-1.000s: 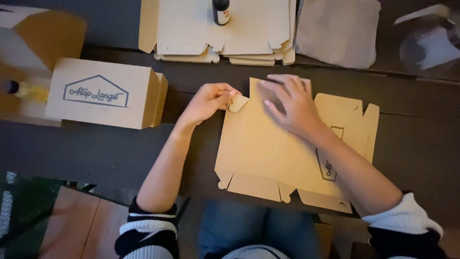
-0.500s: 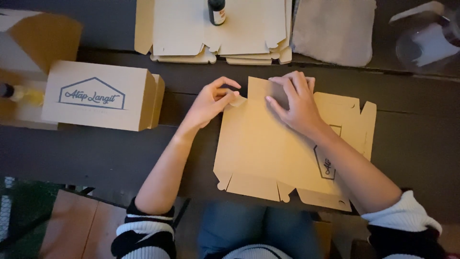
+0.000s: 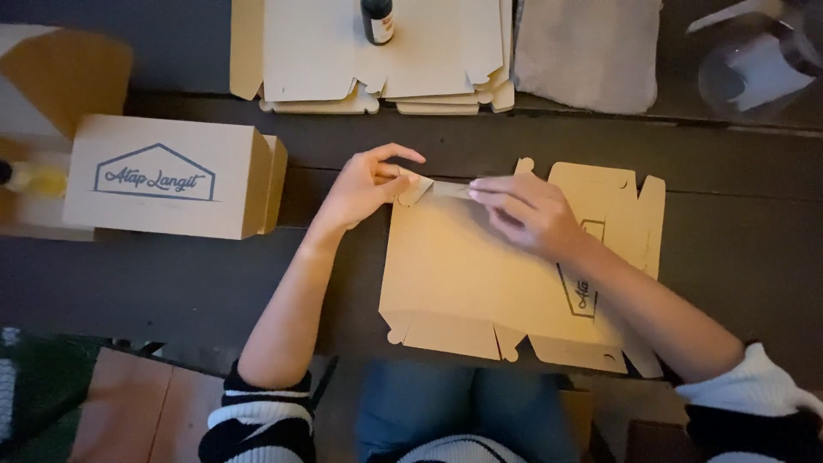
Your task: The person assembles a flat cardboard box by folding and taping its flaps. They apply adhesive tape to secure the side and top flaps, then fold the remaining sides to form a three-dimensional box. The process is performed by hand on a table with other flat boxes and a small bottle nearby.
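A flat, unfolded brown cardboard box blank [image 3: 467,274] lies on the dark table in front of me, with a printed logo near its right part. My left hand [image 3: 364,184] pinches the small flap at the blank's top left corner. My right hand [image 3: 527,214] holds the top edge flap beside it, fingers pointing left and pressing the fold. Both hands meet at that upper edge.
An assembled brown box [image 3: 167,176] with a house-shaped logo stands at the left, with another open box [image 3: 60,69] behind it. A stack of flat blanks [image 3: 377,60] with a dark bottle [image 3: 377,19] on top lies at the back. A grey cloth [image 3: 587,51] and a clear container [image 3: 759,64] are at the back right.
My right hand slid from lying flat on the blank's top to gripping the top flap and folding it. The left hand stayed at the corner flap.
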